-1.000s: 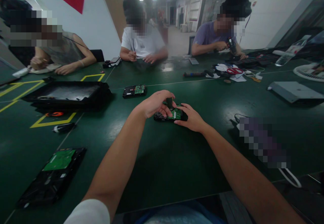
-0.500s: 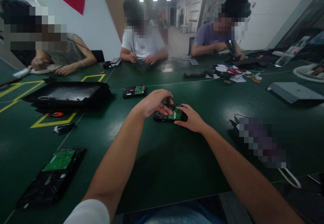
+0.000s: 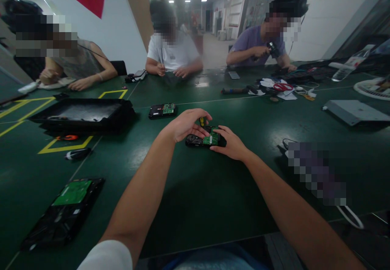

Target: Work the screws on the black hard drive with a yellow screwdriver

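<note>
A black hard drive with a green circuit board point(image 3: 211, 139) lies on the dark green table in front of me. My left hand point(image 3: 192, 124) is over its left part, fingers curled around a small yellow and black screwdriver point(image 3: 202, 121) that stands roughly upright. The tool's tip is hidden by the fingers. My right hand point(image 3: 229, 142) grips the right end of the drive, thumb on the near side and fingers on the far side. Another drive point(image 3: 162, 110) lies behind my left hand, and a larger-looking one point(image 3: 65, 211) is at the near left.
A black tray point(image 3: 82, 113) stands at the left, with an orange item point(image 3: 69, 137) and a dark object point(image 3: 78, 153) before it. A grey metal box point(image 3: 355, 112) and a blurred-out item point(image 3: 317, 172) are at the right. Three people sit across the table point(image 3: 213, 205).
The screwdriver's yellow part shows more clearly between my left fingers, which have shifted slightly. My right hand keeps its hold. The person at the far right has raised a handheld tool a little.
</note>
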### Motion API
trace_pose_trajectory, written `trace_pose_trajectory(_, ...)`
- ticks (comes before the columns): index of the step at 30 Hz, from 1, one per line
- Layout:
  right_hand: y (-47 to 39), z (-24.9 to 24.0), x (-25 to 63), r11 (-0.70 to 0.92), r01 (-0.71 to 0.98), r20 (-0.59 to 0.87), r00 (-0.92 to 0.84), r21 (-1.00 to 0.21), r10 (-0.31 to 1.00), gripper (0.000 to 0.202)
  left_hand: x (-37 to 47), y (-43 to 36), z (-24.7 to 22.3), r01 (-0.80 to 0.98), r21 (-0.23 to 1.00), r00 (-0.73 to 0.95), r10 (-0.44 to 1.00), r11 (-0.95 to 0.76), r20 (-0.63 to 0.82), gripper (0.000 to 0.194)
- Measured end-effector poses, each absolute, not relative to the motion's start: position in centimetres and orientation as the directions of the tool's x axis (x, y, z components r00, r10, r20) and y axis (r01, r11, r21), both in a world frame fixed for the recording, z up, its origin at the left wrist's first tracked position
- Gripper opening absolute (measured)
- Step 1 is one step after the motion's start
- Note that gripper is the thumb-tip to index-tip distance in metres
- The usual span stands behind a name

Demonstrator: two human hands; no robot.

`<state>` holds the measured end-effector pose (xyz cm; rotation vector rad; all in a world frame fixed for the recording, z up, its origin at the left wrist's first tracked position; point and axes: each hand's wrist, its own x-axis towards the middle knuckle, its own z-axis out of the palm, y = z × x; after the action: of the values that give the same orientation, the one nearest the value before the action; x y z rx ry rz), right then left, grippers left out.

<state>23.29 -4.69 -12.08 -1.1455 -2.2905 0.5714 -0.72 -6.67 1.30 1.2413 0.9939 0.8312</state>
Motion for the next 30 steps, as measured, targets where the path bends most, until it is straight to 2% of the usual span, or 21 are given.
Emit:
trace_pose_trajectory(9,-4.54,-12.17,23.23,0.572,0.605,0.272,-0.518,-0.554,0.811,0.079,-0.28,-6.86,1.19,-0.047,0.98,0.385,0.909,0.195,-0.162,0.024)
trace_pose_trajectory(19,-4.82,-11.83,23.17,0.556,0.61,0.255,-0.512,-0.564,0.82,0.078,-0.74,-6.67,1.24,0.051,0.991,0.378,0.916,0.124,-0.134,0.029)
trace_pose_trajectory(30,-4.65,-11.88,23.23,0.552,0.611,0.238,-0.519,-0.567,0.821,0.079,-0.36,-6.73,1.12,-0.024,0.98,0.391,0.904,0.199,-0.174,0.032)
